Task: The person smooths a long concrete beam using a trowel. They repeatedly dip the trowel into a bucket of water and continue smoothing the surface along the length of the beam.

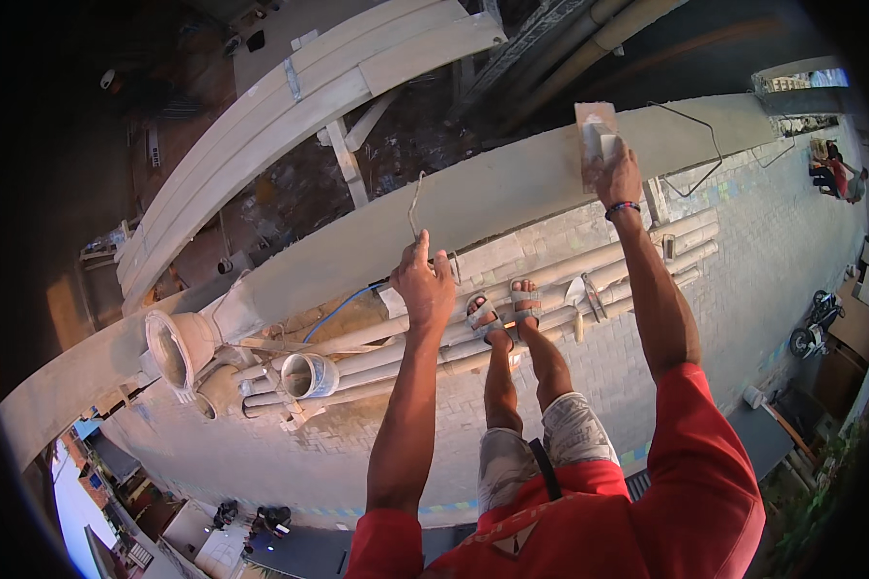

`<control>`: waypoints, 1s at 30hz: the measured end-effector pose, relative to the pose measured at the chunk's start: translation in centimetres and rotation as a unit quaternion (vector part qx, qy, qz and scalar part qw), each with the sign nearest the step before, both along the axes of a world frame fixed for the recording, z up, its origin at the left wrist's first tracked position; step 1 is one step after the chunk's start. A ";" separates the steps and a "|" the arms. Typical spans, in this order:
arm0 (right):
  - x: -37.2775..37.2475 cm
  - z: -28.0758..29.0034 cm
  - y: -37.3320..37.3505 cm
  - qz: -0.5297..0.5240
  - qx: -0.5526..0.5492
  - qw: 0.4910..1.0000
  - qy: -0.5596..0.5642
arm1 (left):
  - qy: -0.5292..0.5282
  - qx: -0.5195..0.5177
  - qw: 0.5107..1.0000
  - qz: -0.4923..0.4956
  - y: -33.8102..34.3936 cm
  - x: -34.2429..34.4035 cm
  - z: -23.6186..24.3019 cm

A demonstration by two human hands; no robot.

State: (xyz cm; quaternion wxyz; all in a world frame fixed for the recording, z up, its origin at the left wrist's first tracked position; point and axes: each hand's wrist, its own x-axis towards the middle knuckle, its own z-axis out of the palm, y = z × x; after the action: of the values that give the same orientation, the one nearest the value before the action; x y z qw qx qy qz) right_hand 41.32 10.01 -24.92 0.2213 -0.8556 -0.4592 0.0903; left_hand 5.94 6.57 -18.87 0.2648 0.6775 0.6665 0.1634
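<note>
My right hand (pixel 620 176) is closed around the pale handle of a plastering float (pixel 592 121). The float's flat rectangular board lies against the grey plastered face of a long concrete beam (pixel 512 179). Farther left, my left hand (pixel 425 288) is at the beam's lower edge, on a thin bent metal rod (pixel 414 205) that stands out from the beam. Its index finger lies along the rod, the thumb is raised, and the other fingers are mostly hidden. Below, a pointing trowel (pixel 576 294) rests on the poles near my sandalled feet (pixel 502 314).
I stand on bundled scaffold poles (pixel 434 352) high above a paved ground (pixel 686 299). A bucket (pixel 309 376) and a larger tub (pixel 181 349) sit at left. A bent wire loop (pixel 716 154) juts out at right. Curved timber formwork (pixel 299 106) lies beyond the beam. People (pixel 840 179) are far right.
</note>
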 end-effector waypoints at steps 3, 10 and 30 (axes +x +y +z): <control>-11.2 2.3 -0.1 0.109 -0.061 0.991 0.041 | -0.002 0.003 1.000 0.001 -0.3 -0.3 0.2; -10.7 -1.3 -1.0 0.121 -0.084 0.989 0.019 | 0.000 0.020 1.000 -0.024 -0.6 -0.7 0.3; 13.3 -2.9 -3.2 -0.112 -0.033 0.993 -0.007 | -0.028 -0.020 0.999 -0.034 -1.7 5.9 1.3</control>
State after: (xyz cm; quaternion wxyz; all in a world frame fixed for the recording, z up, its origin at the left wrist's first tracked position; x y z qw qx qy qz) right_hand 54.64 6.83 -27.86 0.1988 -0.9090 -0.3587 0.0737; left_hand 11.80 4.88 -17.53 0.3026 0.6894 0.6384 0.1601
